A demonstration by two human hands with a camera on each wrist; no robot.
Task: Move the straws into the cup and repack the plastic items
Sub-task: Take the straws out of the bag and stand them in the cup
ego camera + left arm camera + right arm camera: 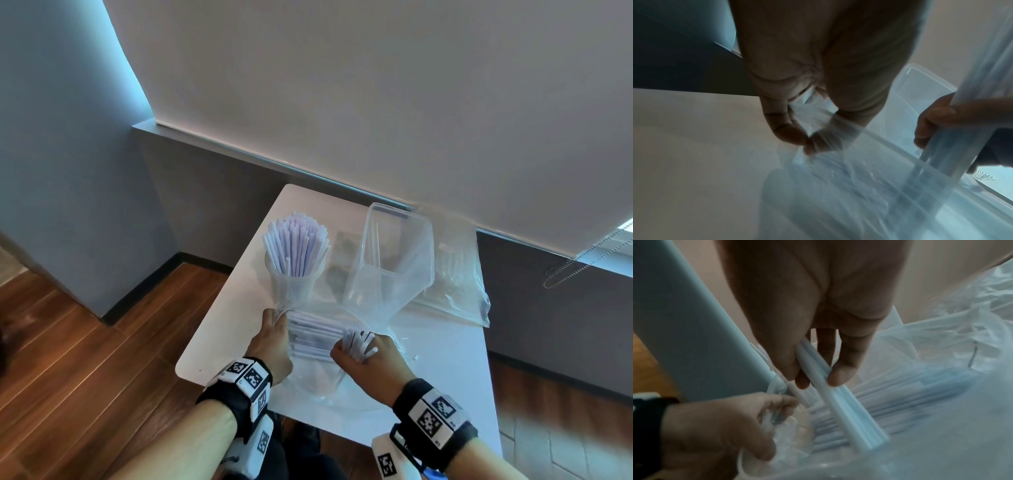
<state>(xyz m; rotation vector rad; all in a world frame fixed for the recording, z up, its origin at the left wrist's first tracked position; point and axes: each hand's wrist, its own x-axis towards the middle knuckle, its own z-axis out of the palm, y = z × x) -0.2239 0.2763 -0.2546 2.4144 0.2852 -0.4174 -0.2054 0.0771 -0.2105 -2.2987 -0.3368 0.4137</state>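
Note:
A clear cup (291,286) at the table's left holds many white straws (295,246) standing upright. In front of it lies a clear plastic bag (308,363) with more straws (315,337) inside. My left hand (270,342) pinches the bag's edge (813,129) near the cup's base. My right hand (363,359) grips a small bunch of straws (358,344) over the bag; in the right wrist view thumb and fingers (840,374) clamp the bunch (838,399), tilted downwards.
An empty clear rectangular container (390,270) stands tilted behind the bag, with another clear plastic bag (455,284) to its right. The white table (445,377) is small; its left edge drops to a wooden floor (85,359), and a wall ledge runs behind.

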